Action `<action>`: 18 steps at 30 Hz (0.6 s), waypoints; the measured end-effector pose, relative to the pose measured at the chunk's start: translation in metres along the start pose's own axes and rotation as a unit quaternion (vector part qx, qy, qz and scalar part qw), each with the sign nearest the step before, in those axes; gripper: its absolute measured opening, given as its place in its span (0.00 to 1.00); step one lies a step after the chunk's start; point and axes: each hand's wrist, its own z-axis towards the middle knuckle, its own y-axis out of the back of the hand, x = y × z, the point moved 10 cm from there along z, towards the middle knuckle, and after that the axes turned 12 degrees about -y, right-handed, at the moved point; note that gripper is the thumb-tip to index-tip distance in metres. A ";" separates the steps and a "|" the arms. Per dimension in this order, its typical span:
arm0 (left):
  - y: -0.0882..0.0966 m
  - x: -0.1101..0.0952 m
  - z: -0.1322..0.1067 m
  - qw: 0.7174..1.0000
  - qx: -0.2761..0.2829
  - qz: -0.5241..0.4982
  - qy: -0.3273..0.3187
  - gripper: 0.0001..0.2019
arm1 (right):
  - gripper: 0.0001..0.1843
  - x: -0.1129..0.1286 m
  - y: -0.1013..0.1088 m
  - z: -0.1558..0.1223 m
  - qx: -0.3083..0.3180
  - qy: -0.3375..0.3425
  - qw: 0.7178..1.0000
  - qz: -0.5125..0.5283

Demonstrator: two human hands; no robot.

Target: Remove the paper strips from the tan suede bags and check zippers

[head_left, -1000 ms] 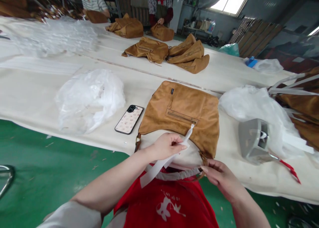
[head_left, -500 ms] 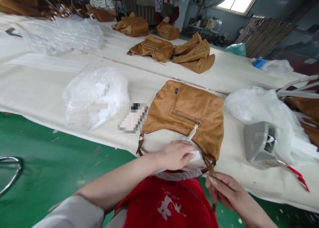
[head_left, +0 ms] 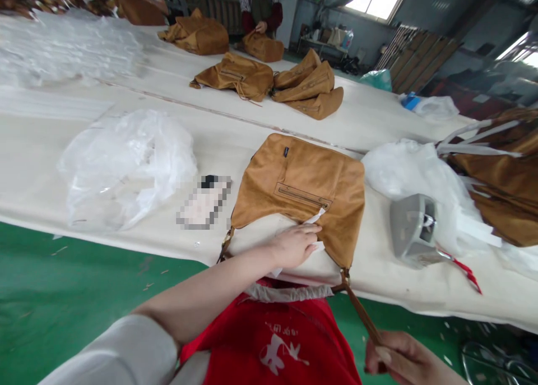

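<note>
Off the near edge of the surface [head_left: 218,144], the right hand [head_left: 397,354] grips a strap [head_left: 361,312]. The left hand [head_left: 294,245], half curled, partly covers a strip [head_left: 314,218], its hold hidden. The bag [head_left: 309,175] lies by that edge; other bags [head_left: 235,74] lie farther back.

No legible txt. Red apron [head_left: 239,346]: sm. white lettering [head_left: 281,329] abv white print [head_left: 273,353], too blurry to read. Tan shoulder bag [head_left: 311,172]: sm. dark label [head_left: 286,152], any wording too tiny.

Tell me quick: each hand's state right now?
Left hand: holding the white strip.
Right hand: closed on the thin brown strap.
</note>
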 end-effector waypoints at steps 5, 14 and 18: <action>0.046 0.001 -0.030 0.979 -0.124 -0.094 0.129 0.12 | 0.14 0.089 -0.008 0.002 -0.014 0.226 0.964 0.142; 0.047 -0.006 -0.074 0.957 -0.050 -0.227 0.175 0.09 | 0.11 0.112 0.028 0.027 -0.209 0.271 0.853 0.395; 0.039 -0.013 -0.082 0.954 -0.008 -0.267 0.136 0.12 | 0.10 0.108 0.033 0.021 -0.282 0.275 0.817 0.422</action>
